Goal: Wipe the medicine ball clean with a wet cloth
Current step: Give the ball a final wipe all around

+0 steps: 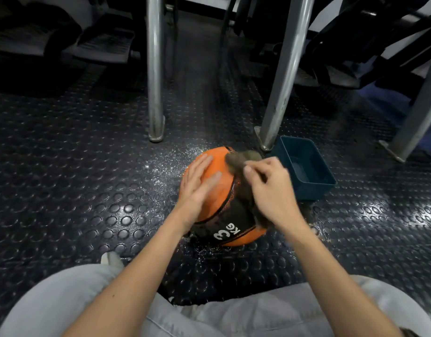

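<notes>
Head view: on the wet studded floor point(75, 166) the ball point(224, 203) sits beside the tub point(311, 190), left hand point(197, 186) with fingers point(203, 164) spread flat on top to stop rolling, right hand point(270, 188) with fingers bunched around the cloth point(241, 159), pressing it down to scrub.

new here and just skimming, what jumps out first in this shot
An orange and black medicine ball marked 3 KG sits centre on the wet studded floor. The left hand rests flat on it while the right hand grips a brown cloth against its top. A teal tub stands just right of it.
</notes>
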Available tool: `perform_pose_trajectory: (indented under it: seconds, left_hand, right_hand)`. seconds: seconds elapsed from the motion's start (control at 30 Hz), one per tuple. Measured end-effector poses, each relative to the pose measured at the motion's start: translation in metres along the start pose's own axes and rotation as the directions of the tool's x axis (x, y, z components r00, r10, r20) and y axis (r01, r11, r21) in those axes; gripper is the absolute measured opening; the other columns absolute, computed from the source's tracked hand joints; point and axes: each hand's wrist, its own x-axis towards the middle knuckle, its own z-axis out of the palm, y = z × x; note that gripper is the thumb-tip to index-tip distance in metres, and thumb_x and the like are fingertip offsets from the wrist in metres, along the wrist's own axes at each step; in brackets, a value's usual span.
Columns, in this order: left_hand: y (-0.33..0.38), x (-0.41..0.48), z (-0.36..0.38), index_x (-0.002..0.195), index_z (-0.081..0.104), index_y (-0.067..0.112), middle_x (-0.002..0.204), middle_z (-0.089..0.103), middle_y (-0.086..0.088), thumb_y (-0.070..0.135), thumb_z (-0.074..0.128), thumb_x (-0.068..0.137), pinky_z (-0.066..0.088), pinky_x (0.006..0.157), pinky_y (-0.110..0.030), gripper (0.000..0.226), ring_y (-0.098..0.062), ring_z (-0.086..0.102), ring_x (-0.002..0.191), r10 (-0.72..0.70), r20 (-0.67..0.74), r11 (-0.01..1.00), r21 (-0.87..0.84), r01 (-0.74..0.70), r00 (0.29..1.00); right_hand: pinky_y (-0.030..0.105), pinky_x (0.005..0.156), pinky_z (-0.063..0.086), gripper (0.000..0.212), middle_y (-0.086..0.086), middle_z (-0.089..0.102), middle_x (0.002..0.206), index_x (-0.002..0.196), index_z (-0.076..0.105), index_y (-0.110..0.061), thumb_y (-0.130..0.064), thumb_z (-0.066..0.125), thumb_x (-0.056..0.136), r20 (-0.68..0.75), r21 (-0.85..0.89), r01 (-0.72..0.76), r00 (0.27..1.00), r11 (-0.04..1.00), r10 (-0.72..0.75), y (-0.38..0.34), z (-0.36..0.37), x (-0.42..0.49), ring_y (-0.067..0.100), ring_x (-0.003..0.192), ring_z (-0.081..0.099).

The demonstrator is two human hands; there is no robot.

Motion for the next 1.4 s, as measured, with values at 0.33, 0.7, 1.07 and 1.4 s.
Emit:
perform_pose_trajectory:
  seconds: [0.33,0.7,1.07,1.4]
  left_hand:
    - [0.004,0.004,0.014,0.075,0.063,0.027,0.102,0.051,0.005,0.008,0.077,0.074,0.034,0.085,-0.004,0.024,0.011,0.051,0.096,0.150,-0.140,0.983,0.126,-0.133,0.979]
    - [0.014,0.021,0.022,0.105,0.066,0.022,0.114,0.057,-0.003,0.034,0.056,0.091,0.029,0.100,-0.028,0.021,-0.022,0.047,0.110,0.167,-0.244,0.902,0.430,-0.048,0.955]
    - [-0.014,0.000,0.020,0.118,0.063,0.034,0.116,0.051,0.014,0.050,0.041,0.089,0.034,0.098,-0.036,0.040,-0.016,0.043,0.113,0.225,-0.271,0.908,0.406,-0.101,0.936]
    - [-0.005,-0.019,0.034,0.109,0.070,0.017,0.106,0.057,0.002,0.029,0.054,0.092,0.035,0.092,-0.027,0.026,-0.011,0.044,0.100,0.234,-0.409,0.930,0.359,-0.081,0.882]
  right_hand:
    - [0.015,0.099,0.033,0.031,0.007,0.059,0.118,0.113,0.067,-0.009,0.000,0.045,0.093,-0.012,0.046,-0.032,0.999,0.998,0.033,0.015,-0.028,0.044,0.014,0.111,0.052]
    - [0.027,0.103,0.025,0.036,-0.015,0.045,0.141,0.127,0.055,-0.039,-0.031,0.032,0.101,0.083,-0.080,-0.129,0.987,0.988,0.136,0.031,0.004,0.037,0.010,0.133,0.032]
    - [0.052,0.111,0.024,0.041,-0.010,0.037,0.149,0.136,0.045,-0.040,-0.045,0.028,0.099,0.091,-0.143,-0.141,0.984,0.980,0.155,0.029,0.004,0.026,0.019,0.139,0.028]
    - [0.054,0.106,0.030,0.042,-0.009,0.038,0.147,0.136,0.045,-0.039,-0.040,0.026,0.099,0.021,-0.210,-0.185,0.981,0.960,0.193,0.017,0.016,0.026,0.021,0.135,0.032]
